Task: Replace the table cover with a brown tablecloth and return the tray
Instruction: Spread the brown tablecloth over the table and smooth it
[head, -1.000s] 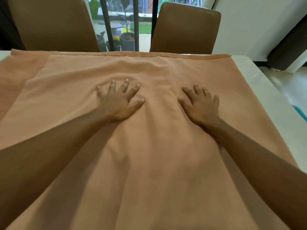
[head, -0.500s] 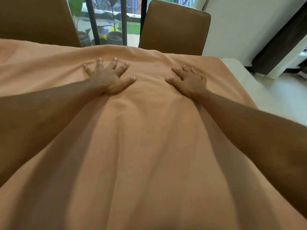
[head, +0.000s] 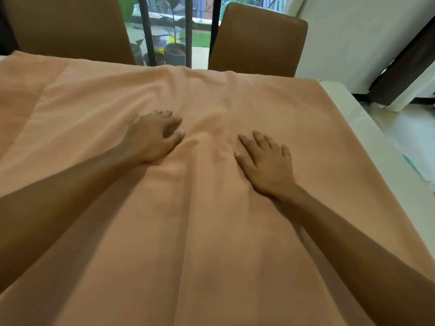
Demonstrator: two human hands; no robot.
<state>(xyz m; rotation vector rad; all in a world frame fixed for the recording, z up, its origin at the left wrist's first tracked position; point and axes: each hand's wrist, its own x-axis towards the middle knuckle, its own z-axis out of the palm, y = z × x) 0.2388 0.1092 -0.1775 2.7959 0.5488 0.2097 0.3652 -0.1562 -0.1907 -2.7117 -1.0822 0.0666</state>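
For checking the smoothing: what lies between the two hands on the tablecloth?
Only wrinkled tablecloth lies between left hand and right hand, in the head view.

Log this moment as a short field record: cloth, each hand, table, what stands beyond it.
cloth: peach-brown tablecloth spread over most of the table
wrinkles: folds run between the two hands
left hand: left hand rests on the cloth with fingers drawn together; blurred, so a pinch cannot be told
right hand: right hand lies flat, fingers straight
table: white table uncovered along the right edge
beyond: far-left chair and far-right chair, both brown
tray: not in view
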